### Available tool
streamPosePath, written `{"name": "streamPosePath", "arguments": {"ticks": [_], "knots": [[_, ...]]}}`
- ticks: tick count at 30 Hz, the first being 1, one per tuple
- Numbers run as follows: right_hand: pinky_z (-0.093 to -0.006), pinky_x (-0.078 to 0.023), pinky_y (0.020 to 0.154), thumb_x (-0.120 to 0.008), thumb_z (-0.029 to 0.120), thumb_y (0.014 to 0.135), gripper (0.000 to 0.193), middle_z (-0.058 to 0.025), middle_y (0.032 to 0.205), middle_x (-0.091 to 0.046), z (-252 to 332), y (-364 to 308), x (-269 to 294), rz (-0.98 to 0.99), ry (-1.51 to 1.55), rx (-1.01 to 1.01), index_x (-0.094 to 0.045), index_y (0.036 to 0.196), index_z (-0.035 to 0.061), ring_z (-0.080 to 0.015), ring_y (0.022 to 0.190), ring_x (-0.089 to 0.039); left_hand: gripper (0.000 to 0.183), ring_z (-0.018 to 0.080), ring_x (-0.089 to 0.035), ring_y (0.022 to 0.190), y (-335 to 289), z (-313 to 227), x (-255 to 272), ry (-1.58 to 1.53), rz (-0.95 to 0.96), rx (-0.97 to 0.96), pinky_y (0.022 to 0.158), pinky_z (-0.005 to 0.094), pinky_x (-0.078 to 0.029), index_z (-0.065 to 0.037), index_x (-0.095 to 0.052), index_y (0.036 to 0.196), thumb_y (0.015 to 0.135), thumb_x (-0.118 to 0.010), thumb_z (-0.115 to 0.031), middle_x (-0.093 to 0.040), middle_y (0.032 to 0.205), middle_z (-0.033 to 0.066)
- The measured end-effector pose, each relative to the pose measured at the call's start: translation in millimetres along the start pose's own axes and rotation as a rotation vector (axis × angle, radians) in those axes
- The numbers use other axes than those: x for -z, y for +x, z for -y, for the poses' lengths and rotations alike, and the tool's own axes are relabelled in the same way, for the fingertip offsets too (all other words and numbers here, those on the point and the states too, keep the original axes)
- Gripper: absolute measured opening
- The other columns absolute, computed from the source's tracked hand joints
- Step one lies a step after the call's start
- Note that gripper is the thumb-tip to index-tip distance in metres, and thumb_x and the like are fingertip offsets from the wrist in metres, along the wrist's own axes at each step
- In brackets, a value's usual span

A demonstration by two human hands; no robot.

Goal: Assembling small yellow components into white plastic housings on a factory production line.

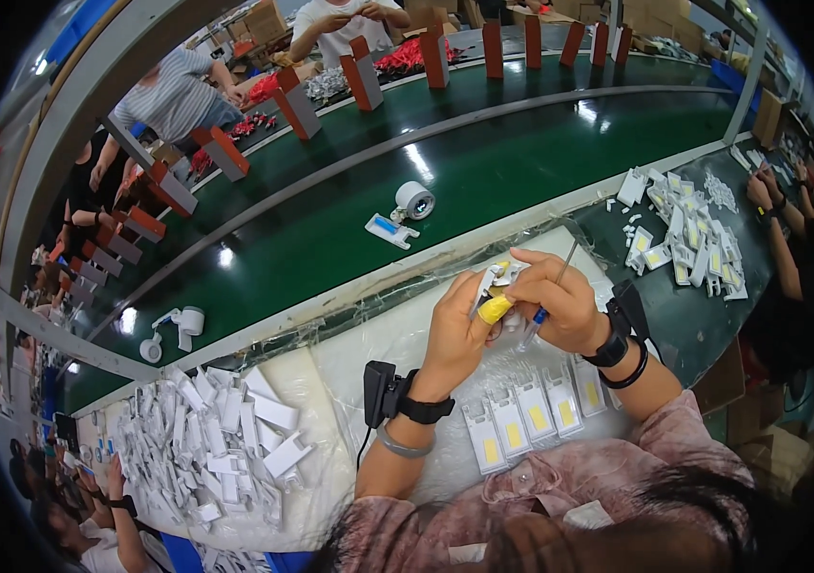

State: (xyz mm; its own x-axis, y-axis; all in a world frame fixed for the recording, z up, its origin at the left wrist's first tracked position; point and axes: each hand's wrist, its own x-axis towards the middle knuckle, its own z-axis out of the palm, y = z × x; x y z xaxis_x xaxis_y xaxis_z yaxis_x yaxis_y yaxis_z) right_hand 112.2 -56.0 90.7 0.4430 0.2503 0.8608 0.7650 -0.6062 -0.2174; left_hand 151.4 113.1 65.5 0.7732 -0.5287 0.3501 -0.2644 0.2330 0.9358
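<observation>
In front of me my left hand (457,329) is closed around a small white plastic part (489,278); its thumb wears a yellow wrap (495,309). Fingers cover most of that part, so its full shape is hidden. My right hand (564,304) meets the left at the part and grips a screwdriver (536,322) with a clear and blue handle, its thin metal shaft pointing up and away. Below my hands several flat white plastic housings (514,435) with yellow panels lie in a slanted row on the padded white work surface (407,368).
A large heap of white plastic pieces (225,430) lies at left. More white housings (698,229) are piled at right. Beyond runs a green conveyor belt (321,215), carrying white round-headed lamp units (414,201). Red-and-grey upright blocks (361,76) line its far side. Co-workers sit around.
</observation>
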Motion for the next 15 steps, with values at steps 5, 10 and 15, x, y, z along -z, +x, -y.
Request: {"name": "streamPosePath", "arguments": {"ticks": [5, 10, 15], "knots": [[-0.0465, -0.052, 0.092, -0.064, -0.015, 0.060, 0.036, -0.0073, 0.076, -0.061, 1.0, 0.3, -0.3, 0.008, 0.001, -0.013, -0.065, 0.092, 0.0022, -0.0223, 0.066, -0.061, 0.019, 0.0062, -0.052, 0.058, -1.2, 1.0, -4.0, -0.042, -0.030, 0.010, 0.047, 0.0212, -0.040, 0.001, -0.059, 0.110, 0.093, -0.053, -0.003, -0.050, 0.084, 0.0016], [-0.0462, -0.052, 0.093, -0.062, -0.014, 0.062, 0.034, -0.0063, 0.073, -0.059, 2.6, 3.0, -4.7, -0.023, 0.003, -0.027, -0.064, 0.091, 0.0020, -0.0215, 0.064, -0.060, 0.015, 0.0058, -0.051, 0.057, -2.3, 0.4, -6.5, 0.031, -0.120, -0.049, 0.047, 0.0212, -0.038, 0.000, -0.061, 0.106, 0.094, -0.054, -0.007, -0.050, 0.079, 0.0010], [-0.0424, -0.053, 0.090, -0.062, -0.013, 0.065, 0.031, -0.0063, 0.073, -0.057, -6.4, 0.8, -12.4, 0.002, 0.047, -0.093, -0.064, 0.091, 0.0029, -0.0229, 0.066, -0.059, 0.015, 0.0061, -0.051, 0.056, -0.6, 10.3, -5.3, 0.077, -0.163, -0.035, 0.047, 0.0214, -0.039, 0.001, -0.061, 0.104, 0.096, -0.053, -0.010, -0.050, 0.080, 0.0018]]}}
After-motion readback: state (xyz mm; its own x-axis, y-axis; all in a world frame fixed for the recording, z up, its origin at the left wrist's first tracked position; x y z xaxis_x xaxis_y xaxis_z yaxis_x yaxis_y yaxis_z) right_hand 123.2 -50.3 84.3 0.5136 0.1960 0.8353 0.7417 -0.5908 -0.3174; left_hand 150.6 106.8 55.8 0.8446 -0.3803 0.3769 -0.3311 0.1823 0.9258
